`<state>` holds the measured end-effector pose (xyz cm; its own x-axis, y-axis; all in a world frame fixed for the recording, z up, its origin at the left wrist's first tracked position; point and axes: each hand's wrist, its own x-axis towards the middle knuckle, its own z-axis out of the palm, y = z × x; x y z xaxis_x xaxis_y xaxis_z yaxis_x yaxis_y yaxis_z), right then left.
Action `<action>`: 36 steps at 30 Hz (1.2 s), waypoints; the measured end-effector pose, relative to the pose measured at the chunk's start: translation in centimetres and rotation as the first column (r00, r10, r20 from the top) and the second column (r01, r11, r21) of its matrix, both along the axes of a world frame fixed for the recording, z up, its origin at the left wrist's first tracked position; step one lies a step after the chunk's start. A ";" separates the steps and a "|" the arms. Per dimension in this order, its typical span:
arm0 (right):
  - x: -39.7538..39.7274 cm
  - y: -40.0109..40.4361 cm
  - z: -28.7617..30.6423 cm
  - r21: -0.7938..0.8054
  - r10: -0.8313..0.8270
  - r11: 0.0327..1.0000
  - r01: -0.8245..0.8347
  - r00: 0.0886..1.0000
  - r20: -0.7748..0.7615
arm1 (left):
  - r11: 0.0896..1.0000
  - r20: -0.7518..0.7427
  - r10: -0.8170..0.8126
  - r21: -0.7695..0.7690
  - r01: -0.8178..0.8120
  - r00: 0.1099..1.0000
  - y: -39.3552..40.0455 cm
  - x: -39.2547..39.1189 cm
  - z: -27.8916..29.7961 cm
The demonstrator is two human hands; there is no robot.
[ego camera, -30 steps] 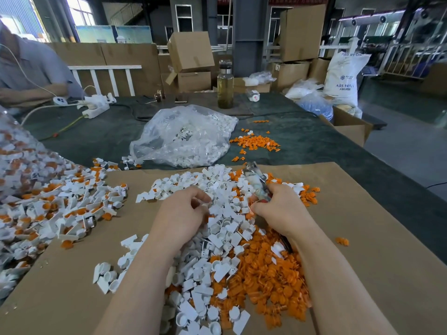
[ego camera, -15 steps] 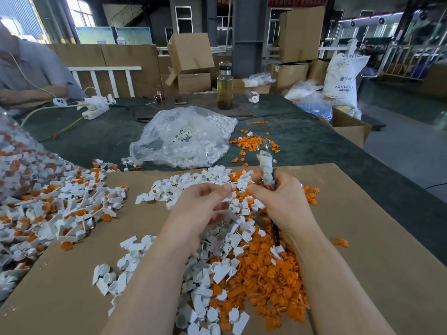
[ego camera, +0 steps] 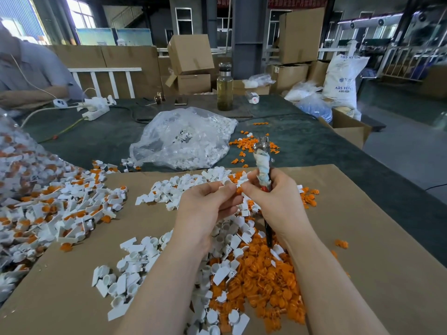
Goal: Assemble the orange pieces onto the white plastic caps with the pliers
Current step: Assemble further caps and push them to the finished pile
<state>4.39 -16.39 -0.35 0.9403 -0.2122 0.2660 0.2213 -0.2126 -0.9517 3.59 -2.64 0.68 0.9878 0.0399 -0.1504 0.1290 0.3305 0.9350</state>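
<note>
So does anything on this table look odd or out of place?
The pliers in the right hand have cloth wound around them, which looks improvised. A few orange pieces lie off the cardboard on the dark table.

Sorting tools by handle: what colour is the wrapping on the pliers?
White cloth wrapping, grubby, on the pliers held by the right hand; head view.

We had only one view — a wide-angle camera worn on the head, looking forward and down across the cardboard sheet [ego camera: 362, 238]; it sat close over the left hand [ego camera: 205, 209] and right hand [ego camera: 278, 201], forearms entering from the bottom edge; the warehouse behind curved at the edges.
</note>
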 end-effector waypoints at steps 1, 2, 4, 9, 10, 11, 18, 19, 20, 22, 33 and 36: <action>0.0 0.0 0.0 0.005 0.005 1.000 -0.005 1.000 0.001 | 1.000 0.000 0.004 0.002 -0.004 1.000 0.0 0.0 0.0; -0.1 0.0 0.0 0.002 0.005 1.000 -0.005 1.000 0.007 | 1.000 -0.002 0.014 0.002 -0.014 1.000 0.1 0.0 0.0; -0.2 0.2 0.1 -0.022 -0.004 1.000 0.004 0.999 0.032 | 0.999 -0.012 0.052 0.008 -0.052 0.999 0.1 0.0 -0.1; -0.4 0.6 0.3 -0.057 -0.037 0.997 0.044 0.992 0.118 | 0.982 0.024 0.139 0.129 -0.141 0.990 -0.1 0.2 -0.3; -0.4 0.6 0.3 -0.061 -0.050 0.996 0.058 0.990 0.133 | 0.974 0.043 0.146 0.167 -0.152 0.988 -0.2 0.2 -0.3; -0.4 0.7 0.3 -0.070 -0.063 0.995 0.074 0.987 0.145 | 0.968 0.061 0.151 0.195 -0.160 0.987 -0.3 0.1 -0.2; -0.5 1.0 0.1 -0.147 -0.116 0.978 0.146 0.973 0.199 | 0.965 0.113 0.151 0.200 -0.171 0.982 -0.7 -0.4 0.1; -0.4 1.0 0.1 -0.156 -0.124 0.975 0.157 0.972 0.201 | 0.965 0.113 0.152 0.196 -0.172 0.982 -0.7 -0.4 0.2; -0.4 1.0 0.1 -0.162 -0.133 0.973 0.167 0.970 0.203 | 0.966 0.114 0.153 0.190 -0.173 0.982 -0.7 -0.4 0.2; -0.4 1.1 0.0 -0.162 -0.148 0.970 0.183 0.967 0.205 | 0.966 0.124 0.153 0.190 -0.175 0.980 -0.7 -0.4 0.2; -0.5 1.5 -0.2 -0.154 -0.215 0.953 0.260 0.942 0.258 | 0.947 0.209 0.173 0.232 -0.221 0.962 -1.1 -0.8 0.4; -0.4 1.5 -0.2 -0.145 -0.216 0.955 0.257 0.944 0.250 | 0.929 0.250 0.179 0.275 -0.248 0.951 -1.2 -0.8 0.2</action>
<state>3.98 -14.94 -0.59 0.7776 -0.3525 0.5207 0.3520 -0.4422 -0.8250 2.79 -3.81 0.84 0.9575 0.2631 0.1185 -0.1302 0.0274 0.9911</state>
